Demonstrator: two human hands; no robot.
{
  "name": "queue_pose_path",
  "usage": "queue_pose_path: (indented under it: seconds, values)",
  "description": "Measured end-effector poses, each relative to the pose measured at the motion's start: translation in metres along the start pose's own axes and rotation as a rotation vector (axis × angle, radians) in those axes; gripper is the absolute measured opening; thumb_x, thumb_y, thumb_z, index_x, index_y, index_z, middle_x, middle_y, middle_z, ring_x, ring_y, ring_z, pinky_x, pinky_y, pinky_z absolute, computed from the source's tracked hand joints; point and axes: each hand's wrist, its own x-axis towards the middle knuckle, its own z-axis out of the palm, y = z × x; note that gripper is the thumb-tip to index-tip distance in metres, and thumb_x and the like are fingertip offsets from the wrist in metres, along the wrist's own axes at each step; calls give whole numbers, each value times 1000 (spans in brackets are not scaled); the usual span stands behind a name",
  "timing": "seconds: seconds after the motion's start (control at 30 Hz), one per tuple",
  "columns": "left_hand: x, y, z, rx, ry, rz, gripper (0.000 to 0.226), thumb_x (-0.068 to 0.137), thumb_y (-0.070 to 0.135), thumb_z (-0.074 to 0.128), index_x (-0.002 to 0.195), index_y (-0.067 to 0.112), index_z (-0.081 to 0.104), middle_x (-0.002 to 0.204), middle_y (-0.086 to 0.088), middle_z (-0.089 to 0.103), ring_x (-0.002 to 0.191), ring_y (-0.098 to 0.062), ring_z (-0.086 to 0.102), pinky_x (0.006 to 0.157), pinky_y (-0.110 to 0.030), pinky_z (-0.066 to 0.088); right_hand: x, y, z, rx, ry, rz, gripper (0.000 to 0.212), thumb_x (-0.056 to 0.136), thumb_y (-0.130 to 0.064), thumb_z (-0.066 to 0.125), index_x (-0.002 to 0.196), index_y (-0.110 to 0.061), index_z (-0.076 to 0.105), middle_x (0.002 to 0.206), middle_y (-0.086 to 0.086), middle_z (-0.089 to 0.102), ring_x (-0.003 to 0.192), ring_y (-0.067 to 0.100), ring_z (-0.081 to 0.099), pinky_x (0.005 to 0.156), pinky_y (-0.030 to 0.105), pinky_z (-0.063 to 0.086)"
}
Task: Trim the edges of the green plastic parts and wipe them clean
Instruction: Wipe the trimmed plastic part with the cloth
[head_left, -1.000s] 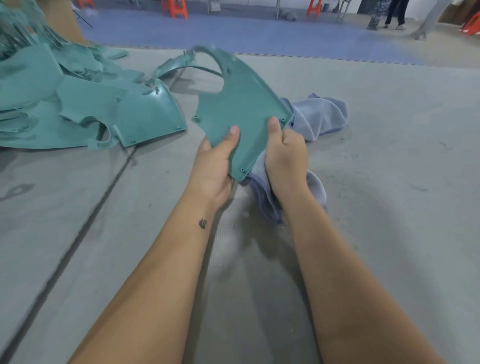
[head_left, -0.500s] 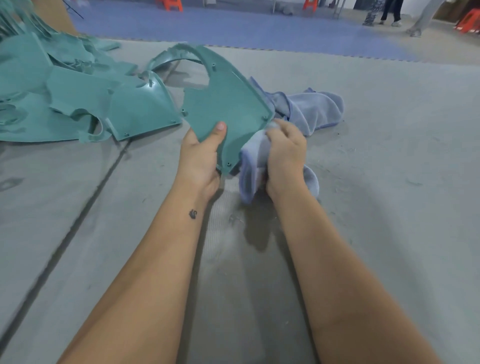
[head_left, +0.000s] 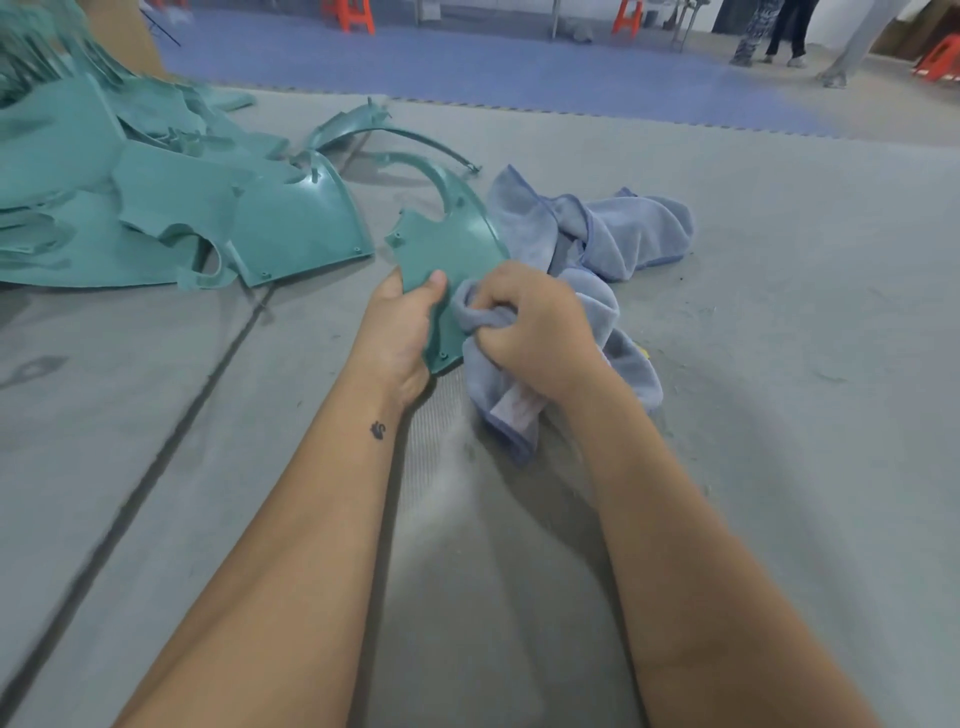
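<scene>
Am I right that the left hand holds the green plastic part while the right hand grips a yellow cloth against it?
Not quite: the head view shows the cloth is blue-grey, not yellow. The left hand holds the green plastic part and the right hand grips the cloth.

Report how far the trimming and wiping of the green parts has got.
Done: cannot tell; nothing marks any piece as finished. In hand: the left hand grips one green part while the right hand presses a bunched blue cloth to its edge. Left: possibly the pile of green parts on the grey mat.
</scene>
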Motion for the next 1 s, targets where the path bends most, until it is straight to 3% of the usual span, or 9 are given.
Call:
queue_pose_path:
  seconds: [0.1, 0.2, 0.43, 0.63, 0.73, 0.8, 0.87, 0.93, 1.0]
  values:
    - [0, 0, -2, -18, 22, -31, 25, 103, 11, 41, 120, 8, 58, 110, -11, 70, 95, -26, 70, 81, -38, 58, 2, -1, -10, 148, -184, 27, 13, 71, 8, 65, 76, 0, 74, 84, 10, 70, 82, 26, 63, 76, 39, 49]
    - [-3, 2, -3, -24, 1, -45, 26, 103, 10, 40, 123, 8, 57, 113, -13, 69, 97, -28, 70, 79, -38, 59, 3, 2, -11, 184, -164, 79, 16, 74, 6, 65, 81, -4, 76, 87, 8, 71, 86, 23, 64, 80, 38, 50]
    - [-4, 10, -11, 89, -63, -49, 23, 102, 7, 42, 111, 16, 61, 102, -3, 72, 89, -21, 71, 80, -40, 58, 7, 20, -5, -165, 203, 239, 12, 86, -5, 53, 87, -3, 64, 97, 12, 59, 83, 23, 50, 74, 35, 40]
    - [-3, 24, -26, 250, -39, -48, 23, 99, 5, 47, 115, 15, 59, 88, 1, 72, 69, -12, 71, 53, -27, 56, 9, 23, -23, 50, 670, 373, 22, 87, -4, 54, 108, -2, 63, 111, 15, 55, 89, 13, 43, 70, 12, 29]
    - [-5, 27, -28, 289, -127, -91, 28, 99, 3, 46, 120, 16, 59, 89, 2, 74, 73, -13, 72, 57, -28, 57, 10, 21, -33, 73, 857, 262, 26, 84, 0, 54, 108, 0, 63, 109, 12, 52, 96, 19, 50, 81, 17, 39]
    - [-6, 27, -27, 284, -173, -89, 30, 98, 2, 46, 122, 15, 58, 91, 3, 74, 76, -13, 72, 64, -29, 59, 12, 15, -29, 97, 789, 139, 25, 80, 2, 55, 103, 0, 63, 106, 6, 49, 98, 18, 50, 87, 20, 42]
    - [-7, 27, -24, 246, -225, -87, 31, 98, 1, 45, 122, 15, 58, 90, 2, 74, 75, -14, 71, 67, -30, 60, 15, 8, -16, 86, 560, 71, 22, 81, 3, 57, 101, 1, 64, 105, 7, 50, 96, 15, 48, 89, 12, 39]
    - [-8, 27, -21, 186, -265, -77, 28, 98, 2, 44, 118, 15, 59, 86, 1, 75, 73, -15, 71, 63, -29, 59, 17, 3, 0, 13, 321, 62, 21, 84, 2, 57, 104, 2, 65, 108, 14, 55, 99, 25, 51, 94, 25, 41]
    - [-8, 26, -17, 135, -257, -54, 22, 101, 11, 43, 115, 14, 60, 88, -1, 76, 76, -15, 72, 62, -27, 58, 16, -1, 8, 29, 250, 56, 29, 86, 2, 55, 112, 0, 68, 115, 16, 57, 107, 29, 51, 96, 32, 40]
